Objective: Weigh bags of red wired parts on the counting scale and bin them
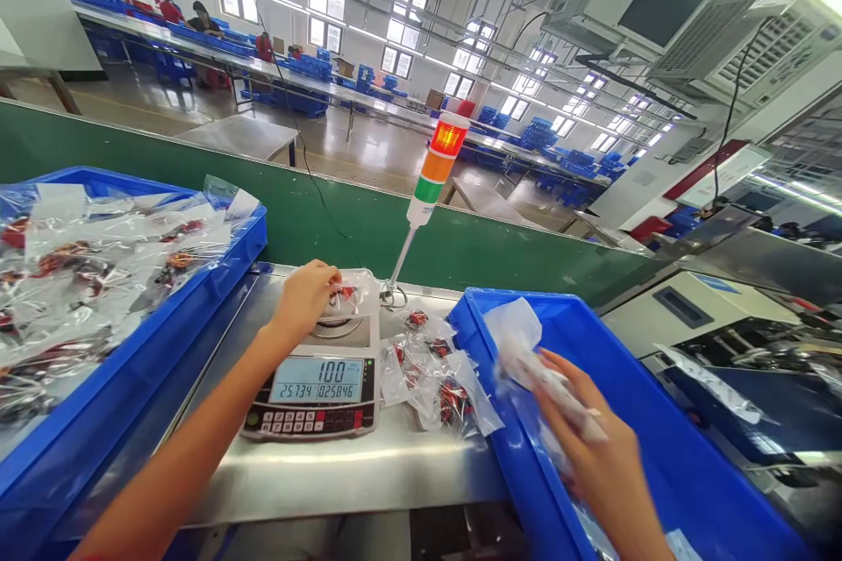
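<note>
Bagged parts [453, 399] lie right of the scale [319, 421]; on it, my left hand [308, 296] touches one, finger grip unclear; farther right, my right hand [595, 434] clamps a translucent bag [519, 349].

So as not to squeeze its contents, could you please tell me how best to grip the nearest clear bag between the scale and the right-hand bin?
I'd pinch the loose right edge of the clear bag, from above on the near side: parts bunch mid-bag, while film seems to spread rightward. The digital scale and blue bin flank it, leaving the near side more open.
</note>
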